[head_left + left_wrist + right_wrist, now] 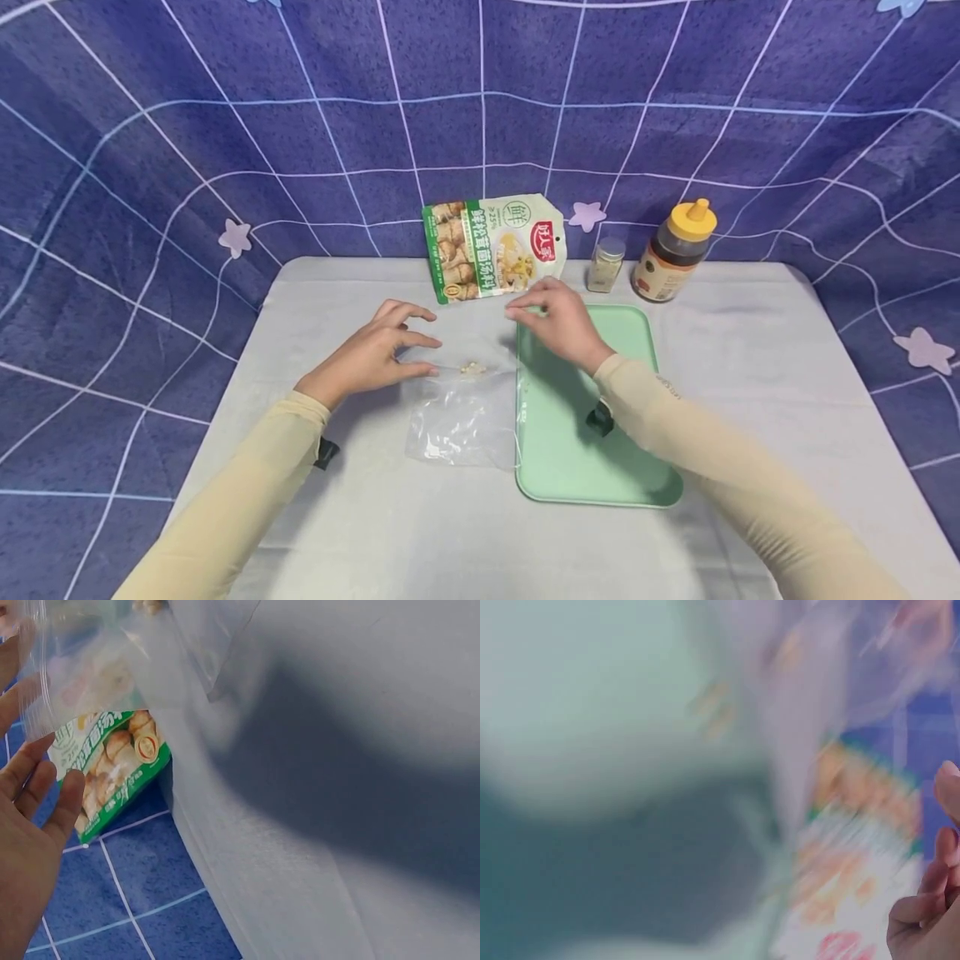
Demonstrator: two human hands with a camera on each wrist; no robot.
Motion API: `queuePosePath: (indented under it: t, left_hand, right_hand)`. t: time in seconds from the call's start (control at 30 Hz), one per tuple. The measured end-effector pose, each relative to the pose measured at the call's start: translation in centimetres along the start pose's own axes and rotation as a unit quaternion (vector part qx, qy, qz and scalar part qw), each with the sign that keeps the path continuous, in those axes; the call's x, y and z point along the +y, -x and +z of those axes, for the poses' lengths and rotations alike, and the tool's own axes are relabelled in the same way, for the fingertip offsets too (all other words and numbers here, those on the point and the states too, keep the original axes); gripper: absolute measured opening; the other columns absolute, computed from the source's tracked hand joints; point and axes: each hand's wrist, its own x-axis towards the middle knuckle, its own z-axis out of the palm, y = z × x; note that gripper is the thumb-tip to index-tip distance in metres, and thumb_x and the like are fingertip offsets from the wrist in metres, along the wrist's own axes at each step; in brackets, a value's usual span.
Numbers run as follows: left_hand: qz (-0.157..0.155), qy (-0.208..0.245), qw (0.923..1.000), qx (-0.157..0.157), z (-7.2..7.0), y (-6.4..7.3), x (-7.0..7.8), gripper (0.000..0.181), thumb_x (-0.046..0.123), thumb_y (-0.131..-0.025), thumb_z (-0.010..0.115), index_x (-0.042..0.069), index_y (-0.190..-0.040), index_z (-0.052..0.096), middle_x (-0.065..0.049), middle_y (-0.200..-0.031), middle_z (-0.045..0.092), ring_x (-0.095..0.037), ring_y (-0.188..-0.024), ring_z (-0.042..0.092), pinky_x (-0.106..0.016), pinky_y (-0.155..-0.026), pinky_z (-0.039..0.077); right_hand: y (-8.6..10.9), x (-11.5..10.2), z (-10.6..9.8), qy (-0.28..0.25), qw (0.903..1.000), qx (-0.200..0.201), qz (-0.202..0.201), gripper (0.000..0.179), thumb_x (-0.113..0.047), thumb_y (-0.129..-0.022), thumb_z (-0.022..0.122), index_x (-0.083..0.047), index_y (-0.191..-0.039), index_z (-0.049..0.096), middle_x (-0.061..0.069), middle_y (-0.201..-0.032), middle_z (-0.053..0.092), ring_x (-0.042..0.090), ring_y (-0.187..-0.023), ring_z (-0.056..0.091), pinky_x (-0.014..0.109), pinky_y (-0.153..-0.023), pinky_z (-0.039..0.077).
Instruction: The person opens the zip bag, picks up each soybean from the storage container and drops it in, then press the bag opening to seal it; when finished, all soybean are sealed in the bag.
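A clear plastic bag (pixel 463 425) lies between the hands, partly over the green tray's left edge. Small pale food pieces (pixel 472 367) show in its upper part. My left hand (pixel 382 354) is at the bag's left side, fingers spread and thumb apart from them. In the left wrist view its fingertips (pixel 34 750) are right at the bag's seam-lined edge (pixel 41 682). My right hand (pixel 557 321) brings thumb and index finger together at the bag's upper right, over the tray. In the right wrist view, bent fingers (pixel 922 900) show at the lower right, and the film is blurred.
A green tray (pixel 558 467) lies right of the bag. Behind stand a green and white food pouch (pixel 491 246), a small seasoning jar (pixel 604 267) and a yellow-capped bottle (pixel 671 250). A blue gridded curtain (pixel 480 100) borders the table's back.
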Motion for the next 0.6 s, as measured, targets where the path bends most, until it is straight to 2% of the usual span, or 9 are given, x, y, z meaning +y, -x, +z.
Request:
queuePosePath:
  t: [0.13,0.2,0.3,0.43,0.6]
  left_hand:
    - [0.005,-0.003,1.0,0.001,-0.1,-0.1,0.0,0.041,0.049,-0.086,0.08,0.021,-0.116,0.078,0.0,-0.142,0.05,-0.019,-0.13,0.036,-0.038,-0.091,0.047]
    - [0.008,-0.002,1.0,0.002,-0.1,-0.1,0.0,0.042,0.049,-0.087,0.079,0.02,-0.117,0.078,-0.001,-0.142,0.05,-0.02,-0.13,0.037,-0.039,-0.09,0.047]
    - [0.008,-0.001,1.0,0.0,-0.1,0.0,0.1,0.044,0.05,-0.087,0.078,0.018,-0.117,0.078,-0.001,-0.142,0.05,-0.021,-0.13,0.037,-0.04,-0.091,0.048]
    - [0.008,0.0,1.0,-0.004,0.0,-0.2,0.2,0.045,0.051,-0.088,0.077,0.018,-0.118,0.078,-0.002,-0.143,0.049,-0.022,-0.13,0.037,-0.044,-0.093,0.047]
    - [0.002,0.004,1.0,-0.006,0.1,-0.2,0.4,0.041,0.049,-0.087,0.079,0.021,-0.118,0.078,0.0,-0.142,0.049,-0.021,-0.13,0.036,-0.044,-0.093,0.046]
  right_hand:
    - [-0.4,-4.9,0.8,-0.039,0.9982,-0.033,-0.032,0.013,-0.021,-0.089,0.081,-0.014,-0.1,0.083,-0.002,-0.096,0.062,0.02,-0.094,0.058,0.034,-0.083,0.047]
    - [-0.5,-6.3,1.2,-0.047,0.9972,-0.046,-0.037,0.012,-0.021,-0.089,0.081,-0.015,-0.1,0.083,-0.003,-0.095,0.06,0.016,-0.091,0.056,0.033,-0.08,0.046]
    - [-0.5,-7.1,1.7,-0.056,0.9957,-0.059,-0.044,0.012,-0.02,-0.089,0.081,-0.014,-0.1,0.083,-0.004,-0.092,0.057,0.013,-0.088,0.054,0.032,-0.078,0.046]
    - [-0.3,-6.1,1.4,-0.055,0.9965,-0.049,-0.039,0.014,-0.02,-0.089,0.081,-0.013,-0.101,0.082,-0.003,-0.094,0.059,0.013,-0.09,0.054,0.032,-0.08,0.046]
    - [-0.5,-1.7,0.0,-0.019,0.9998,0.007,0.004,0.017,-0.021,-0.088,0.082,-0.011,-0.102,0.082,0.001,-0.097,0.063,0.017,-0.091,0.057,0.034,-0.083,0.047]
